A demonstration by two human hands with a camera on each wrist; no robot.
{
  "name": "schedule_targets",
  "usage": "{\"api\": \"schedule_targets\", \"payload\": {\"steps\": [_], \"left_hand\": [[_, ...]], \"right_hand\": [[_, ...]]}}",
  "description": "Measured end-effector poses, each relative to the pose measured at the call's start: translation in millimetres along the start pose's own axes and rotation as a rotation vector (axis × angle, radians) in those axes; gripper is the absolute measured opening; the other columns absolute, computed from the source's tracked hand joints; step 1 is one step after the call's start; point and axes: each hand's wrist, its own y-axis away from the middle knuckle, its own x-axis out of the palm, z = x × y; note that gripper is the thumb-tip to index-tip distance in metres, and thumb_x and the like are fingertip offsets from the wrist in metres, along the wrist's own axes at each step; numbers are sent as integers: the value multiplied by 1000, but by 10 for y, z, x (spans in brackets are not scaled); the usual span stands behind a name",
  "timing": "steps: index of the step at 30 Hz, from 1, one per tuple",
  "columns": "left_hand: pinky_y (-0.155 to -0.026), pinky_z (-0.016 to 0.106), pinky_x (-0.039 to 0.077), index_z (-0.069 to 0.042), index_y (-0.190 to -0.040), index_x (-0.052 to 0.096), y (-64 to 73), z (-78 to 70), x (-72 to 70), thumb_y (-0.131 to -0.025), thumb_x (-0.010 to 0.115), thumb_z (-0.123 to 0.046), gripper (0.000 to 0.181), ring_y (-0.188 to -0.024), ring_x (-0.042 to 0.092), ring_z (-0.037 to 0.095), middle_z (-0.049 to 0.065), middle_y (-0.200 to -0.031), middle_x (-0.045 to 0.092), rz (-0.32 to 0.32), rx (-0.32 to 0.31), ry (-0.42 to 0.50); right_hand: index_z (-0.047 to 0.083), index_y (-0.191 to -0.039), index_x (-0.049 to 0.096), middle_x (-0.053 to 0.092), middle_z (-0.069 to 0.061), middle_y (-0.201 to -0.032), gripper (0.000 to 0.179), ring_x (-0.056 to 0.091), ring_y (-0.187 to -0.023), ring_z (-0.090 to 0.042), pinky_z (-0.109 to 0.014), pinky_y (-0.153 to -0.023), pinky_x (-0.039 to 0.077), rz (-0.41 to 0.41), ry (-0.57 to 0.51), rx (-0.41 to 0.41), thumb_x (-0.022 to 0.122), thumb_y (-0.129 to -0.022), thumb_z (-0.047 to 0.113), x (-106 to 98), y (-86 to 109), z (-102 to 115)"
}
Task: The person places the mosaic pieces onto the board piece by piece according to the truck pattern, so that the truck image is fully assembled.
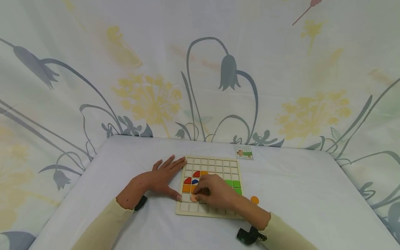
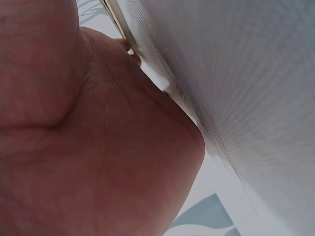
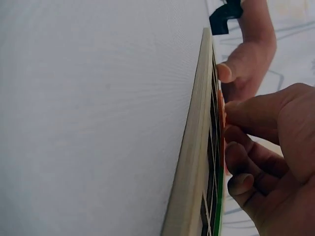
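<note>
A square wooden grid board (image 1: pixel 210 216) lies on the white surface, with coloured pieces in some cells. My left hand (image 1: pixel 162 177) has its fingers spread along the board's left side, fingertips and thumb at its edge. Over the board, my right hand (image 1: pixel 215 191) pinches a round light-orange disc (image 1: pixel 194 198) between thumb and index finger at a lower-left cell. Red pieces (image 1: pixel 187 180), a blue-and-white piece (image 1: pixel 195 181) and an orange square (image 1: pixel 186 188) sit near those fingertips. Green pieces (image 1: pixel 236 184) lie at the right. In the right wrist view, the right fingertips (image 3: pixel 234 113) meet the board's face.
A loose orange disc (image 1: pixel 254 200) lies right of the board, close to the right forearm. Behind the board's far right corner is a small picture card (image 1: pixel 244 152). A flower-patterned cloth (image 1: pixel 203 86) hangs at the back. Both wrists carry small black devices.
</note>
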Motion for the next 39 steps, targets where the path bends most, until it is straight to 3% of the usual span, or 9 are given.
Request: {"api": "schedule_targets", "payload": {"steps": [7, 17, 21, 24, 28, 33, 39], "left_hand": [[-125, 70, 2, -18, -172, 17, -23, -28, 11, -78, 85, -70, 127, -165, -3, 36, 0, -180, 10, 0, 5, 11], [-125, 70, 3, -17, -172, 18, -10, -44, -7, -78, 86, -67, 127, -165, -2, 36, 0, -180, 9, 5, -18, 1], [-125, 70, 3, -17, -172, 18, -7, -29, 0, -78, 86, -68, 127, -165, -2, 36, 1, -180, 9, 6, -19, 0], [-125, 69, 3, -18, -172, 17, -8, -21, 7, -78, 85, -69, 127, -165, -2, 36, 0, -180, 9, 6, -19, -5], [-124, 71, 4, -17, -172, 17, -3, -16, 6, -77, 86, -68, 128, -164, -1, 39, 2, -180, 9, -3, -11, 4], [-125, 70, 3, -17, -172, 18, -1, -22, 7, -77, 86, -68, 127, -165, -1, 38, 2, -180, 10, -4, -12, 6], [-125, 69, 3, -18, -172, 17, -3, -24, 7, -78, 86, -68, 127, -165, -2, 37, 0, -180, 9, 0, -12, 13]], "right_hand": [[16, -106, 83, 70, 8, -100, 10, 58, -84, -7, -21, -74, 52, -14, -17, -38, 78, -98, 13, -41, 176, -81], [18, -99, 78, 68, 8, -95, 19, 58, -78, -2, -24, -68, 54, -154, 24, -24, 80, -91, 1, -375, 794, -358], [19, -99, 77, 67, 11, -96, 19, 56, -77, -1, -24, -65, 52, -180, 56, 37, 81, -91, 2, -538, 1022, -475], [19, -101, 77, 66, 11, -98, 19, 55, -77, -2, -23, -65, 51, -175, 79, 90, 83, -90, 4, -625, 1171, -547], [18, -102, 76, 66, 9, -100, 19, 57, -76, -2, -23, -64, 51, -156, 81, 104, 85, -89, 6, -683, 1291, -603], [17, -100, 75, 65, 9, -99, 19, 58, -77, -1, -23, -65, 53, -121, 58, 139, 85, -89, 6, -721, 1322, -632], [15, -102, 70, 63, 7, -97, 20, 58, -81, -4, -25, -71, 54, -19, -11, 216, 86, -90, 12, -798, 1323, -620]]}}
